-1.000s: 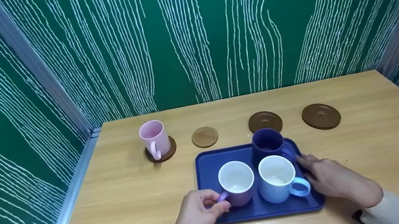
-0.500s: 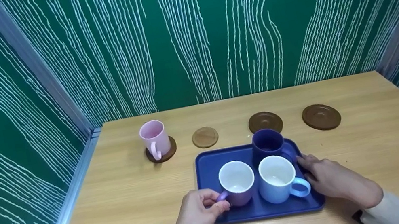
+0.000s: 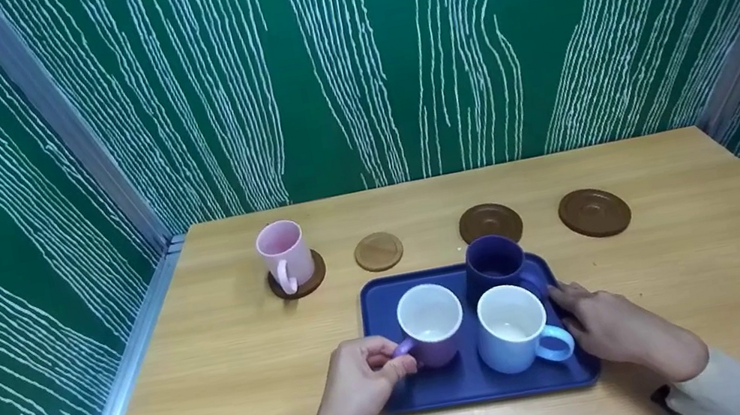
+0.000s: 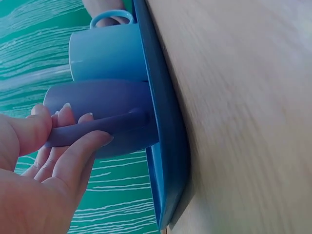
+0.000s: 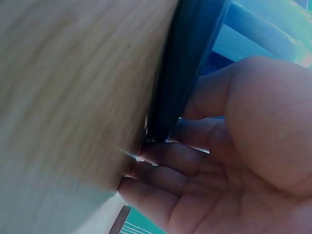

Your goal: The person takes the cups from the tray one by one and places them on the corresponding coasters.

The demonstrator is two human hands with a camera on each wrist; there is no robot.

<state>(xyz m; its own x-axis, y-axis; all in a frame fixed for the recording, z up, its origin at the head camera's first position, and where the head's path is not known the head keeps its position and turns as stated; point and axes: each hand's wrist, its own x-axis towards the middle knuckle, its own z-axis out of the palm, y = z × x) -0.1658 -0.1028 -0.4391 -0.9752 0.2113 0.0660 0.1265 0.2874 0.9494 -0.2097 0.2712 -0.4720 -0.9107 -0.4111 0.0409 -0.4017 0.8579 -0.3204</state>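
In the head view, my left hand (image 3: pixel 362 376) pinches the handle of a purple mug (image 3: pixel 439 353) with a white inside. The mug stands upright over the left half of a dark blue tray (image 3: pixel 464 393); in the left wrist view the tray rim hides its base. Thumb and fingers close on the handle (image 4: pixel 92 127) from both sides. At the tray's right side, my right hand (image 3: pixel 608 325) grips the rim, thumb on the inner side and fingers outside, low against the table. Beside that hand stand a light blue mug (image 3: pixel 504 350) and a dark blue mug (image 3: pixel 479 283).
A pink mug (image 3: pixel 294 263) stands on a brown coaster (image 3: pixel 316 278) at the back left. Along the back lie a small light wooden coaster (image 3: pixel 378 251) and two dark brown coasters, one behind the tray (image 3: pixel 490 220) and another farther right (image 3: pixel 594 212). Green patterned walls enclose the wooden table.
My left hand has shifted the purple mug slightly back and to the left, widening its gap from the light blue mug. The right hand stays at the tray rim.
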